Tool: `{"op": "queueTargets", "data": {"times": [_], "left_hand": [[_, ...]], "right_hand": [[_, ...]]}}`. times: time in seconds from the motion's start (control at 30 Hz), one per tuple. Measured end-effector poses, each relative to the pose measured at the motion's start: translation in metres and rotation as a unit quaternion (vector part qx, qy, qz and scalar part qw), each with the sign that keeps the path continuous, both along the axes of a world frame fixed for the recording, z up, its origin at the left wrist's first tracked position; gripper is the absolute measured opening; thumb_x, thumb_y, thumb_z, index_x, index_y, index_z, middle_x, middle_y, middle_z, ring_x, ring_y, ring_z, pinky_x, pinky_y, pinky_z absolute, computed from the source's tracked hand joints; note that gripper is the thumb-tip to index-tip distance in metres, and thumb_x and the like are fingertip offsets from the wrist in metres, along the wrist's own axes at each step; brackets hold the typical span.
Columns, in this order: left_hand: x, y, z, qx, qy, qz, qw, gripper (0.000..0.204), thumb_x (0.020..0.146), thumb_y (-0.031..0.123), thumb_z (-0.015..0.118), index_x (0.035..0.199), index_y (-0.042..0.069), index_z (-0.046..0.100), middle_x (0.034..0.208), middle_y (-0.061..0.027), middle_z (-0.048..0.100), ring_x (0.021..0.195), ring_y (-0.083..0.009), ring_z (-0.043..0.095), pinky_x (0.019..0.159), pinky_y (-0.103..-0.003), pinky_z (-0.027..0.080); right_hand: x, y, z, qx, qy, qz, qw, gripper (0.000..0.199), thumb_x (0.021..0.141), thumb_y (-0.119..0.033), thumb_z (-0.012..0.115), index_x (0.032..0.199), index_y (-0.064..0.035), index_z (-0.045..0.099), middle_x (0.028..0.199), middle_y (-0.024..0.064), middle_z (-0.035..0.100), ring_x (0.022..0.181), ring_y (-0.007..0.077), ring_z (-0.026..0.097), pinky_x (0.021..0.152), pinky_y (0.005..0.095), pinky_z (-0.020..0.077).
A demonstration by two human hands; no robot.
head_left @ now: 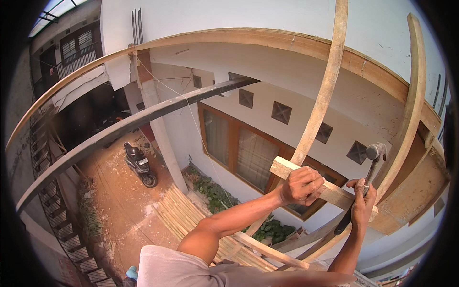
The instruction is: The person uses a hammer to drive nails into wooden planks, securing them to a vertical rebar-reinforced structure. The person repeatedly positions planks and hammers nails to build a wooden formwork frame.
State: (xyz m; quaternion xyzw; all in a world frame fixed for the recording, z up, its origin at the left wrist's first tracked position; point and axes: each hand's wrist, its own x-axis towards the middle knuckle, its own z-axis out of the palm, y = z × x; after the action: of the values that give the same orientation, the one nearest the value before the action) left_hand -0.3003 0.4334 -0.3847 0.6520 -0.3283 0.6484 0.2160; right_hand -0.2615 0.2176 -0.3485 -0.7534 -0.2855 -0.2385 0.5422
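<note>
A short wooden beam (pixel 335 194) lies crosswise in front of me, meeting a long upright-looking timber (pixel 317 112) near its left end. My left hand (pixel 302 185) is closed over the beam, fingers wrapped round its top. Close to the beam's right end, my right hand (pixel 362 204) grips a claw hammer (pixel 371 168) by its dark handle. The hammer's metal head points up, above the hand, and does not touch the wood. Part of the beam is hidden behind both hands.
A second timber (pixel 412 95) rises at the right, by a wooden panel (pixel 406 184). A long board (pixel 248 36) runs along the white wall, and a dark beam (pixel 158 112) crosses left. Far below are a motorbike (pixel 139 164), stacked wooden strips (pixel 184 215) and plants (pixel 213 193).
</note>
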Motion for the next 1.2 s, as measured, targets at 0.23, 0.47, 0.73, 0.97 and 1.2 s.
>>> {"op": "queueTargets", "data": {"times": [0.23,0.47,0.73,0.97,1.2], "left_hand": [[-0.119,0.016,-0.215,-0.051,0.341,0.109,0.932,0.019,0.082,0.009,0.068,0.098,0.002,0.061,0.088,-0.0105,0.065,0.079,-0.0286,0.064,0.068,-0.036,0.053],[-0.373,-0.024,-0.440,-0.153,0.897,0.096,0.404,0.033,0.090,0.025,0.049,0.118,0.011,0.059,0.103,-0.0210,0.067,0.103,-0.0389,0.063,0.085,-0.046,0.052],[-0.375,-0.045,-0.482,-0.210,0.821,0.204,0.490,0.023,0.091,0.025,0.049,0.091,0.005,0.060,0.095,-0.0217,0.066,0.091,-0.0410,0.065,0.075,-0.052,0.051],[-0.311,-0.065,-0.511,-0.530,0.681,0.120,0.490,0.014,0.088,0.014,0.056,0.092,0.001,0.060,0.092,-0.0181,0.064,0.083,-0.0313,0.063,0.071,-0.039,0.051],[-0.307,-0.037,-0.510,-0.608,0.629,0.159,0.458,0.013,0.088,0.014,0.056,0.091,0.002,0.060,0.090,-0.0175,0.064,0.082,-0.0304,0.063,0.071,-0.039,0.051]], "right_hand": [[-0.001,0.032,-0.002,-0.139,0.000,-0.064,0.988,0.044,0.094,-0.042,0.061,0.080,-0.0004,0.061,0.058,0.0059,0.049,0.056,0.0161,0.046,0.055,0.0349,0.0377],[0.006,0.030,-0.009,-0.180,-0.015,-0.071,0.981,0.044,0.094,-0.042,0.060,0.080,-0.0002,0.057,0.055,0.0061,0.043,0.053,0.0181,0.040,0.053,0.0375,0.0338],[0.010,0.027,-0.016,-0.211,-0.001,-0.091,0.973,0.045,0.096,-0.042,0.060,0.086,0.0016,0.058,0.067,0.0034,0.045,0.063,0.0145,0.038,0.056,0.0334,0.0326],[0.027,0.020,-0.027,-0.181,0.033,-0.062,0.981,0.044,0.096,-0.039,0.062,0.099,0.0043,0.060,0.082,0.0049,0.052,0.075,0.0126,0.047,0.069,0.0268,0.0411],[0.062,0.009,-0.047,-0.205,-0.068,-0.108,0.970,0.044,0.098,-0.039,0.058,0.106,0.0050,0.058,0.086,0.0053,0.050,0.077,0.0151,0.046,0.072,0.0286,0.0399]]}}
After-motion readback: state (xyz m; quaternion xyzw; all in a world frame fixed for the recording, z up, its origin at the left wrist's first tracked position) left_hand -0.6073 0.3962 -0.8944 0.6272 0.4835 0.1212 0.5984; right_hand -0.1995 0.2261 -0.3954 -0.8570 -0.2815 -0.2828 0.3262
